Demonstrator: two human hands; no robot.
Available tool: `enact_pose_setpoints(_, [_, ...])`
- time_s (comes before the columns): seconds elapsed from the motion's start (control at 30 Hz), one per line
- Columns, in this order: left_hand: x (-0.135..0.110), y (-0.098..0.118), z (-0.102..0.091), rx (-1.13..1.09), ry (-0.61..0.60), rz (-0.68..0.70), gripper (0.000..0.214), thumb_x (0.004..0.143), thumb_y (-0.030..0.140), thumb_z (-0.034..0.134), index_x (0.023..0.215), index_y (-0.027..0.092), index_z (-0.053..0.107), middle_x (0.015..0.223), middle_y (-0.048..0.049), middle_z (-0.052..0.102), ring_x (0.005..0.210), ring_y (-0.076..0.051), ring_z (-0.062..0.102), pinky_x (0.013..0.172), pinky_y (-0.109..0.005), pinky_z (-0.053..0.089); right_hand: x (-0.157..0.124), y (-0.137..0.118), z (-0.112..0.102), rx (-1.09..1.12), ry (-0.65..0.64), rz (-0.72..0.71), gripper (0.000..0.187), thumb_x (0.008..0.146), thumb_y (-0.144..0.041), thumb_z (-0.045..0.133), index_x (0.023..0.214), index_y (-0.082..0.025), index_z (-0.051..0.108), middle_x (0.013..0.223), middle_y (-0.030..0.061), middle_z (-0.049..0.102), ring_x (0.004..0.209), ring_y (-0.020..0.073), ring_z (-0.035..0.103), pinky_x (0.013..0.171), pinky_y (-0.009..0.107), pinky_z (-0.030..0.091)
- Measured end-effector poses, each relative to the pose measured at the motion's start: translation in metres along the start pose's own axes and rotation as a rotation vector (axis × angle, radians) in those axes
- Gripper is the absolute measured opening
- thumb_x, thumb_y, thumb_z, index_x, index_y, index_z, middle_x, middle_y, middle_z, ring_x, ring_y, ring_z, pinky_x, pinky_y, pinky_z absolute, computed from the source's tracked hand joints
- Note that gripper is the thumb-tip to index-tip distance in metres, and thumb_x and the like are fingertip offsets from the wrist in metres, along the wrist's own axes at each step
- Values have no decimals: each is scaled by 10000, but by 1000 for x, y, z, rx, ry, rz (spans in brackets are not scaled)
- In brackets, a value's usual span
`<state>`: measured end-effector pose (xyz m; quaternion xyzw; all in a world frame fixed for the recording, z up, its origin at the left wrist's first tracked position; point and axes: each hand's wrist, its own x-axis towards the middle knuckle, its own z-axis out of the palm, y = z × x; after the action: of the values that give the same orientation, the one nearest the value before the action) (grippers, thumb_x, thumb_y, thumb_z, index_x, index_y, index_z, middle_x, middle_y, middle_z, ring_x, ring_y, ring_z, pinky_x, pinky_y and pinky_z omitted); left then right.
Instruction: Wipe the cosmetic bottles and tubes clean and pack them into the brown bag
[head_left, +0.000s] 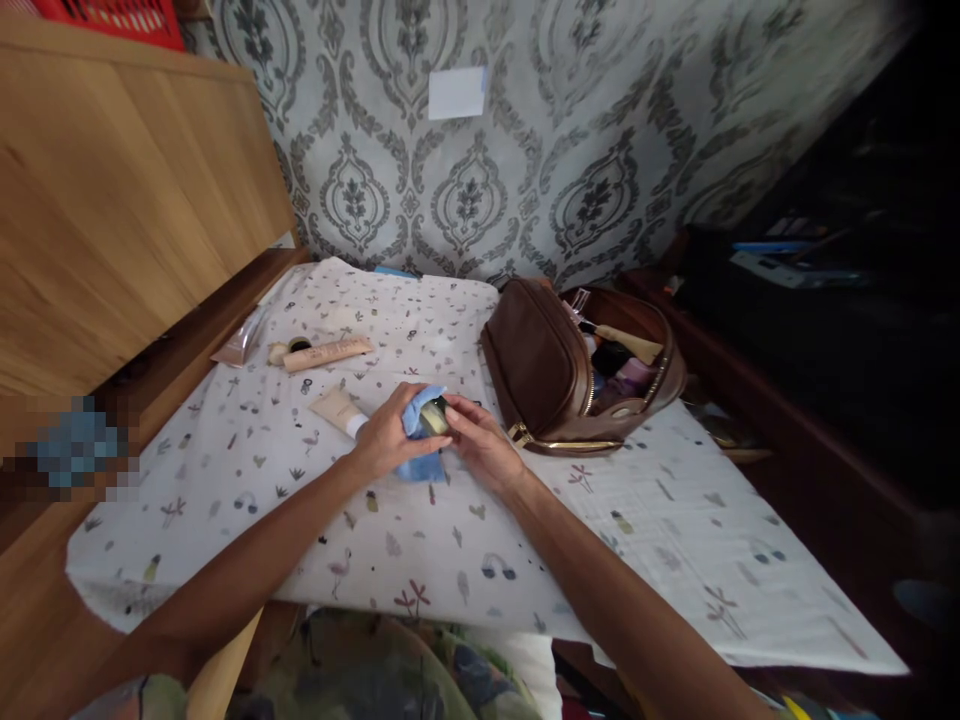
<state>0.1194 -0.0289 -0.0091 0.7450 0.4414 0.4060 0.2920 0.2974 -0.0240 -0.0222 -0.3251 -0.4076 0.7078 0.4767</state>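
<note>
My left hand [386, 437] is closed around a blue cloth [421, 468], which wraps one side of a small pale-yellow container [433, 415] with a dark end. From the other side, the fingers of my right hand [481, 440] grip the container at its dark end. Its exact kind is hard to make out, as cloth and fingers cover part of it. Just beyond my left hand lies a beige tube [336, 408] with a white cap. Farther back, a peach-coloured tube [328, 354] rests beside a small round dark-topped item [299, 344].
A brown bag [536, 350] stands unzipped at the right, with cosmetics and a brush inside. The patterned white cloth [420, 535] covers the table. A shiny pinkish pouch [238, 345] lies at the left edge by a wooden cabinet [142, 180]. Patterned wallpaper rises behind.
</note>
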Motion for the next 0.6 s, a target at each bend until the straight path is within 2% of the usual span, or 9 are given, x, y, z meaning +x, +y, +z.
enact_pose_setpoints(0.23, [3,1,-5,-304,-149,-161,546,786,486,766,1230,201,626,1068,-44,730,1004,-251,689,882,-356,557,3,3,-2,-25,-1,-67,570,584,-535,916,1038,-260,709,1049,43,719,957,215,665,887,362,538])
enact_pose_setpoints(0.33, [4,-2,-7,-317,-194,-220,570,805,554,724,1243,194,660,1075,-48,753,1029,-271,690,900,-373,555,6,6,-4,-88,26,-139,585,594,-513,917,1081,-280,691,1035,32,710,972,211,655,924,376,525])
enact_pose_setpoints(0.47, [3,-2,-6,-239,-170,-333,492,794,637,685,1005,196,742,879,-32,761,869,-258,697,798,-361,561,9,6,-7,-192,75,-286,552,626,-466,909,1092,-282,678,1044,24,707,991,199,639,946,363,503])
enact_pose_setpoints(0.6, [1,-10,-1,-319,-199,-413,478,789,655,666,783,179,708,719,-22,708,694,-194,656,679,-298,534,8,1,-9,-345,128,-359,551,648,-446,900,1112,-270,659,1009,26,680,967,200,627,814,321,519])
